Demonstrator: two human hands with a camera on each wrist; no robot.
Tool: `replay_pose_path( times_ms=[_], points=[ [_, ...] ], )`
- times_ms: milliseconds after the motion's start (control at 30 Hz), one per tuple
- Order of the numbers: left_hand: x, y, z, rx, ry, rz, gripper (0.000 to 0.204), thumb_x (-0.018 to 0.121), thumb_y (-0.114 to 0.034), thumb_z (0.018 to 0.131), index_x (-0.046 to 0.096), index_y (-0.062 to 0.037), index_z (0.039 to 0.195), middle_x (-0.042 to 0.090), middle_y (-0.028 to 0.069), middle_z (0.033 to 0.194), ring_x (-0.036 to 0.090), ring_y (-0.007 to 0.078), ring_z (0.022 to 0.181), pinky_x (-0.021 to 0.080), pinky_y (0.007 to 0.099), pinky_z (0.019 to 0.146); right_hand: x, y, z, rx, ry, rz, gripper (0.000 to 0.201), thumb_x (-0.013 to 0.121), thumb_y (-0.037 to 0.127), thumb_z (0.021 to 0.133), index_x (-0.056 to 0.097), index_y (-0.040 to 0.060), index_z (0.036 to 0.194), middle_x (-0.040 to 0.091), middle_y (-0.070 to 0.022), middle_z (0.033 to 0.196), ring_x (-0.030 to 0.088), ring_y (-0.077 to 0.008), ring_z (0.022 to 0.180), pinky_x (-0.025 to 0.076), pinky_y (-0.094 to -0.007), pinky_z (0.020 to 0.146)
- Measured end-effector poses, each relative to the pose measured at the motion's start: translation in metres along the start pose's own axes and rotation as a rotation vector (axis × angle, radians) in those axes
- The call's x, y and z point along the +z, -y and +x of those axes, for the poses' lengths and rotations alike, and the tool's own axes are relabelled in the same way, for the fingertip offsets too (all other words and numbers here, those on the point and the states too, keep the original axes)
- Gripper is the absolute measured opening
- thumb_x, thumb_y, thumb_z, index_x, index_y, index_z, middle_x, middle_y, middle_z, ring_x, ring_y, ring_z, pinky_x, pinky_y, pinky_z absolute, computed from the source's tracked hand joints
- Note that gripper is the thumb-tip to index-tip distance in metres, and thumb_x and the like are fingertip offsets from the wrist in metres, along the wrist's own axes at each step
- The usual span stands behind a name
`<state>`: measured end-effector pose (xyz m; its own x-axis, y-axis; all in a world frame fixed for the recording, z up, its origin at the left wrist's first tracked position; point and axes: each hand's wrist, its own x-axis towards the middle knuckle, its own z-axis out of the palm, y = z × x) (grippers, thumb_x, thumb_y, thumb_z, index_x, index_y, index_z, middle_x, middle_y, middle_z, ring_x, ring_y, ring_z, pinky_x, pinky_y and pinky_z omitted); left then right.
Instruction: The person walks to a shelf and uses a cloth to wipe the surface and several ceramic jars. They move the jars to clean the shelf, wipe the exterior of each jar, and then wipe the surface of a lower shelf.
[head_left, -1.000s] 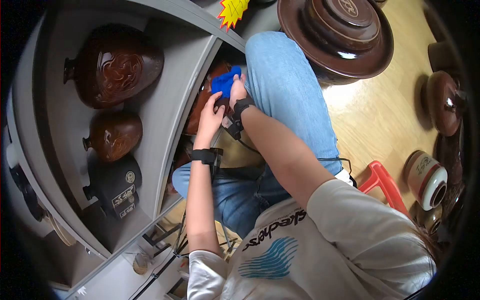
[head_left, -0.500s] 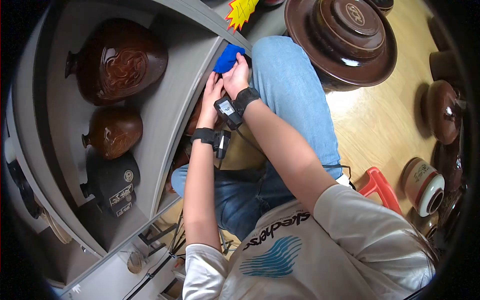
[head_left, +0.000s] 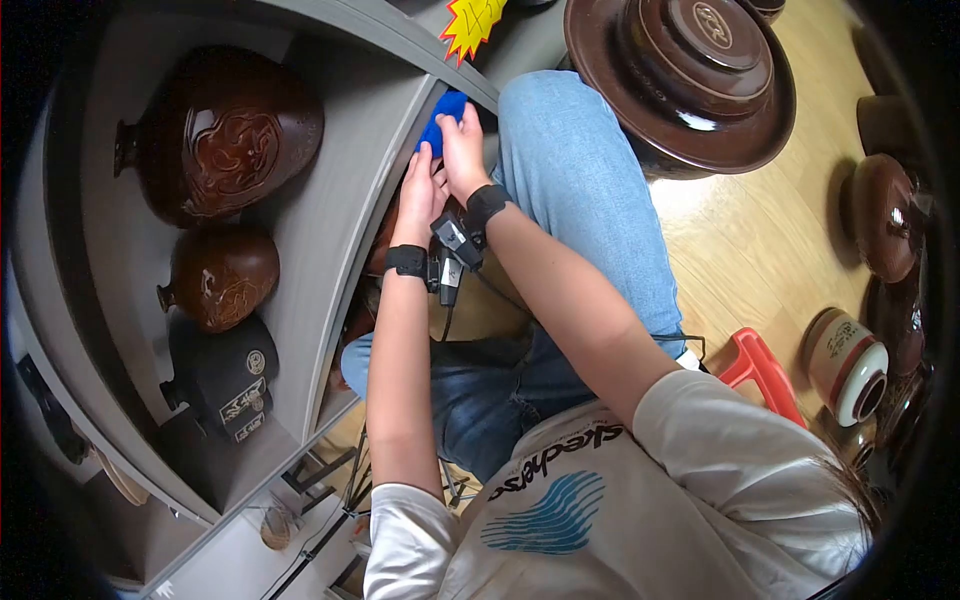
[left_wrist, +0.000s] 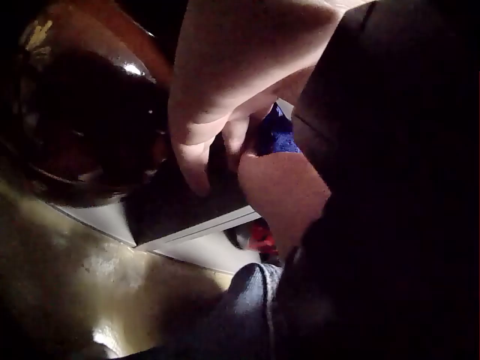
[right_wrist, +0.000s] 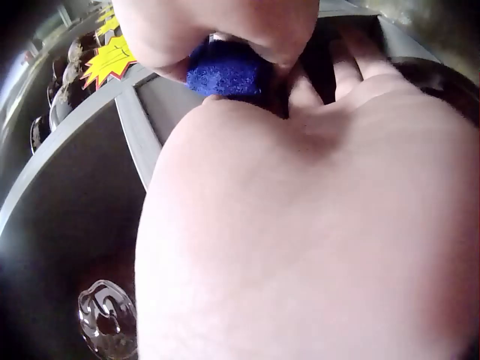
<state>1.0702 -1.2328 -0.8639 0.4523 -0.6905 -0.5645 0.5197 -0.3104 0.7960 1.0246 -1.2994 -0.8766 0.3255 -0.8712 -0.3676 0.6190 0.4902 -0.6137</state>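
A bright blue cloth point(head_left: 440, 122) is bunched at the front edge of the grey shelf in the head view. My right hand point(head_left: 464, 152) holds it between thumb and fingers. Just to the left, my left hand point(head_left: 422, 195) reaches up with fairly straight fingers, and one tip is right at the cloth's lower edge. The right wrist view has the blue cloth point(right_wrist: 229, 69) between the two hands. In the left wrist view, fingers point(left_wrist: 199, 161) hang beside a bit of blue cloth point(left_wrist: 279, 133). A glossy dark brown pot point(left_wrist: 90, 97) stands close by there.
Left on the shelf lie a large brown vase point(head_left: 230, 135), a smaller brown vase point(head_left: 222, 278) and a black jar point(head_left: 222, 378). A yellow price star point(head_left: 470, 28) is at the top. A wide brown lidded crock point(head_left: 660, 130) and a red stool point(head_left: 763, 375) stand on the right.
Both hands have moved up with the blue cloth, from the brown pottery in the lower compartment to the shelf's edge. The cloth is now more bunched, and the hands are closer together.
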Motion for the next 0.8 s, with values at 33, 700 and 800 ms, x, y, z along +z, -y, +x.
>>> replay_pose_path(
  times_ms=[33, 700, 800],
  points=[
    [-0.006, 0.004, 0.002, -0.003, 0.005, -0.001, 0.043, 0.043, -0.036, 0.094, 0.039, -0.0047, 0.124, 0.052, 0.0134, 0.117, 0.055, 0.0244, 0.103, 0.047, 0.0357, 0.084, 0.0, -0.002, -0.002, 0.014, 0.002, 0.02, 0.018, 0.048, 0.008, 0.082, 0.05, 0.0044, 0.099, 0.054, -0.0022, 0.08, 0.049, -0.0111, 0.069, 0.043, -0.0266, 0.061],
    [0.009, -0.024, -0.004, -0.061, 0.064, 0.542, 0.031, 0.043, -0.032, 0.094, 0.055, -0.0049, 0.104, 0.061, 0.0043, 0.095, 0.06, 0.0117, 0.082, 0.048, 0.026, 0.075, 0.005, 0.011, 0.002, -0.108, -0.222, -0.186, 0.023, 0.047, 0.01, 0.081, 0.049, -0.0024, 0.1, 0.056, -0.0125, 0.094, 0.052, -0.0185, 0.08, 0.043, -0.0299, 0.073],
    [0.007, -0.025, -0.005, -0.106, 0.046, 0.481, 0.033, 0.043, -0.031, 0.094, 0.052, -0.0035, 0.11, 0.061, 0.0068, 0.099, 0.06, 0.0136, 0.084, 0.048, 0.0272, 0.076, 0.004, 0.001, 0.007, -0.109, -0.157, -0.079, 0.021, 0.048, 0.005, 0.08, 0.046, -0.0006, 0.1, 0.055, -0.0095, 0.092, 0.051, -0.0154, 0.079, 0.042, -0.028, 0.07]
  ],
)
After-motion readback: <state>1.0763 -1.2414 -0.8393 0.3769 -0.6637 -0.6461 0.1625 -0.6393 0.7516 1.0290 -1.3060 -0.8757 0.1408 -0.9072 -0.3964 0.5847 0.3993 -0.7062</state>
